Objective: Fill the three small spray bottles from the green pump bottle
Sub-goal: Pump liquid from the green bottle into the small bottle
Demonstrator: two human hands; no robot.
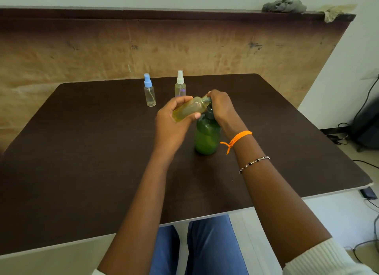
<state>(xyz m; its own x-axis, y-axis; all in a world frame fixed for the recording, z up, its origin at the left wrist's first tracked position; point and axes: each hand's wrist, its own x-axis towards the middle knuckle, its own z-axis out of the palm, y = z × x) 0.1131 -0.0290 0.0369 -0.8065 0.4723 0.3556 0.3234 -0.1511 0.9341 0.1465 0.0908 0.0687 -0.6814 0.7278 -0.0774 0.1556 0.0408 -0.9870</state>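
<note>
Three small spray bottles: one tilted [189, 110], gripped in the left hand [171, 123] at the pump of the one green pump bottle [206, 138], table [82, 151] center; right hand [221, 108] wraps the pump. Blue-capped [149, 91] and white-capped [180, 84] stand at twelve o'clock.

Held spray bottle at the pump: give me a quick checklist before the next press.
1. Left hand grips the held spray bottle: ok.
2. Its neck meets the pump spout under the right hand: cannot tell, hidden.
3. Green pump bottle upright on the table: ok.
4. Liquid left in it: ok.
5. Blue-capped bottle and white-capped bottle upright, clear of hands: ok.
</note>
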